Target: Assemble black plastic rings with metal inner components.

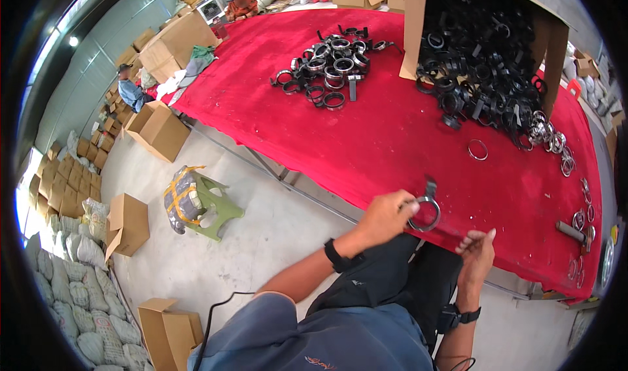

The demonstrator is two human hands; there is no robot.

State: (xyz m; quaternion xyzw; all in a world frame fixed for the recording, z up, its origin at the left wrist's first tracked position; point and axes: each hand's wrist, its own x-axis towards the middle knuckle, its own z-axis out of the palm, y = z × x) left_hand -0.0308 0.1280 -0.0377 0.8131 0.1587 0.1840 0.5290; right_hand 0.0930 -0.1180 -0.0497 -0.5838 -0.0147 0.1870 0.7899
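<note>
Between its thumb and fingers, my left hand (390,215) grips a black ring with a short tab (425,222), just over the near edge of the red-covered table (366,155). A shiny band shows inside that ring. My right hand (478,256) is just to the right, fingers loosely curled and apart, with nothing in it. A thin bare metal ring (477,150) lies farther up the cloth. Beyond it, a tipped carton (413,28) spills a heap of black tabbed rings (481,64). A smaller pile of black and silver rings (333,64) sits at the far middle.
Loose silver rings (556,142) trail down the table's right side, near a hammer-like tool (572,232). A green stool with a wrapped cushion (212,204) stands left of the table. Cartons (157,132) and stacked sacks (85,299) line the left. Two people sit at the far left.
</note>
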